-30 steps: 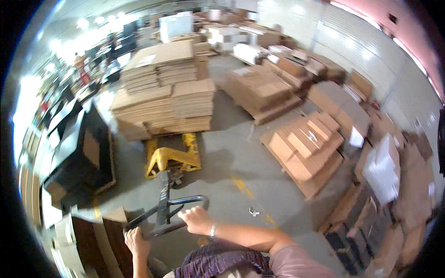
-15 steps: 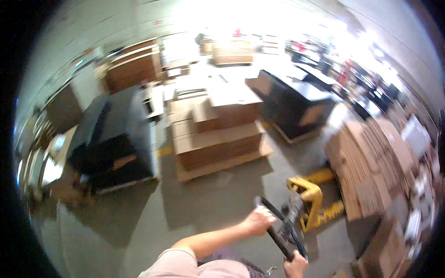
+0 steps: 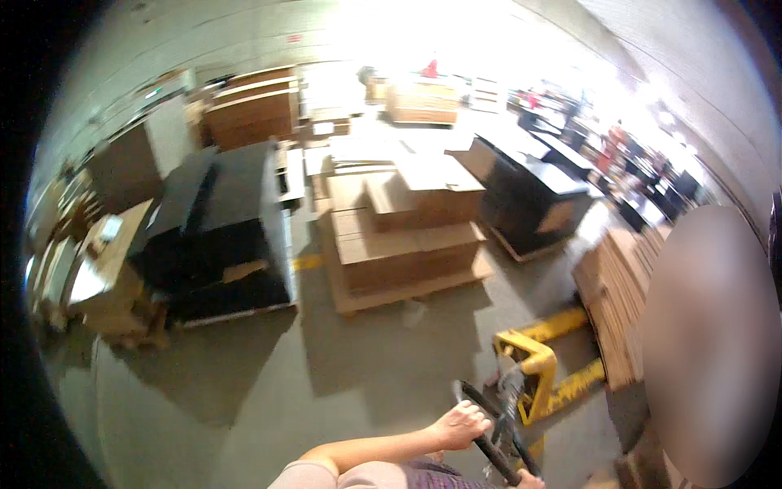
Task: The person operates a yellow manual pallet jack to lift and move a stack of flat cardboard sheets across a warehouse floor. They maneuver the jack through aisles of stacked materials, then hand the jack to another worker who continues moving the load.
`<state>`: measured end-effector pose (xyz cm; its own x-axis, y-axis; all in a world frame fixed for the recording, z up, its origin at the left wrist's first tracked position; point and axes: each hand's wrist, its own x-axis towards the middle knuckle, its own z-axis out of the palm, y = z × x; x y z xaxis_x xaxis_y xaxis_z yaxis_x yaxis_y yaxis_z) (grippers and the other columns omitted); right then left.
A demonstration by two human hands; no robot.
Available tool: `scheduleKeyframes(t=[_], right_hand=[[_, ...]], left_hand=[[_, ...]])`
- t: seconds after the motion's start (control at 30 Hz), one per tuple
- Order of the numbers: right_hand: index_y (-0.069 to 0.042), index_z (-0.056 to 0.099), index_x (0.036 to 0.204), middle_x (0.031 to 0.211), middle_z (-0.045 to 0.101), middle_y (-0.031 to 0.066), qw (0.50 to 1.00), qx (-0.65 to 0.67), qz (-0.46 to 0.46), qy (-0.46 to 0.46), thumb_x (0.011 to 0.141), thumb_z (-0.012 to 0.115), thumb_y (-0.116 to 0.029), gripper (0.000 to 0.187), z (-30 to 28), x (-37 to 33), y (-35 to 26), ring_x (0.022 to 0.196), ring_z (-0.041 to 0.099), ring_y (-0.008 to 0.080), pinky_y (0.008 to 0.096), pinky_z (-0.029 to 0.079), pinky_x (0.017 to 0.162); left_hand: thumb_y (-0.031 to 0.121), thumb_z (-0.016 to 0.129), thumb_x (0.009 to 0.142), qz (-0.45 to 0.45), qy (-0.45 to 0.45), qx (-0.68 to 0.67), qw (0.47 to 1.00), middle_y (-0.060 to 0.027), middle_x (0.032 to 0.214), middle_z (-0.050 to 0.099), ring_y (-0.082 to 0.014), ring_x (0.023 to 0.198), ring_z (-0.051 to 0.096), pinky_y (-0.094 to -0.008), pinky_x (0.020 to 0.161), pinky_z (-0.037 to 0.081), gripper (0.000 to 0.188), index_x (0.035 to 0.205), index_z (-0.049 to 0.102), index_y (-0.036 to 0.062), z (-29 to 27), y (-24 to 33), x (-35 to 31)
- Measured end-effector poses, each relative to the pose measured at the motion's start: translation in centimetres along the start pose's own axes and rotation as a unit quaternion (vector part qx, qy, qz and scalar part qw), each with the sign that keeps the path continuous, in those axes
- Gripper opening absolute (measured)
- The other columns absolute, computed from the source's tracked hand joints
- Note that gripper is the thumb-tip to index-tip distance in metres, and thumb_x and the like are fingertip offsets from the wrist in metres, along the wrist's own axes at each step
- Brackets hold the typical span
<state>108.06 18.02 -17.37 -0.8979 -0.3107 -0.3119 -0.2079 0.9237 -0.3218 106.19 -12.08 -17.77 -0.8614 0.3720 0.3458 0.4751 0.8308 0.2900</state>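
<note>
The left hand [image 3: 462,425] grips the black loop handle [image 3: 495,458], the right hand [image 3: 529,482] (partly cropped) wraps its nearer end, and the yellow pallet truck [image 3: 546,359] lies ahead-right, forks [image 3: 580,385] running away toward stacked cardboard sheets [image 3: 607,306].

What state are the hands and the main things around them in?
Left hand: closed around the handle.
Right hand: at the handle, mostly cut off.
Handle: gripped, tilted.
Yellow pallet jack: forks under the cardboard stack.
Cardboard stack: layered, partly blurred out.
Brown cartons: piled up.
</note>
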Motion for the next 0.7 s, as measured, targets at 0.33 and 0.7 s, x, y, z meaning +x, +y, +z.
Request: scheduleKeyframes(t=[0.33, 0.7], right_hand=[[-0.008, 0.058, 0.070, 0.066, 0.063, 0.0148, 0.982, -0.067, 0.043, 0.170, 0.066, 0.065, -0.020, 0.014, 6.1, -13.8, -7.9, 0.066, 0.063, 0.0364, 0.0472, 0.048, 0.061], [-0.014, 0.062, 0.075, 0.066, 0.064, 0.0077, 0.986, -0.051, 0.025, 0.154, 0.065, 0.062, -0.023, 0.013, 12.4, -27.9, -9.0, 0.063, 0.065, 0.0286, 0.0423, 0.050, 0.057]], left_hand=[[0.031, 0.071, 0.066, 0.040, -0.029, -0.012, 0.999, -0.0055, 0.072, 0.060, -0.0254, 0.073, 0.061, -0.0407, 0.069, 0.045, 0.026, 0.076, 0.057, 0.0123, -3.9, 5.1, -12.1], [0.025, 0.067, 0.062, 0.036, 0.004, 0.011, 0.999, -0.0014, 0.064, 0.057, -0.0228, 0.063, 0.059, -0.0382, 0.062, 0.043, 0.016, 0.067, 0.055, 0.0156, -5.3, 13.3, -25.7]])
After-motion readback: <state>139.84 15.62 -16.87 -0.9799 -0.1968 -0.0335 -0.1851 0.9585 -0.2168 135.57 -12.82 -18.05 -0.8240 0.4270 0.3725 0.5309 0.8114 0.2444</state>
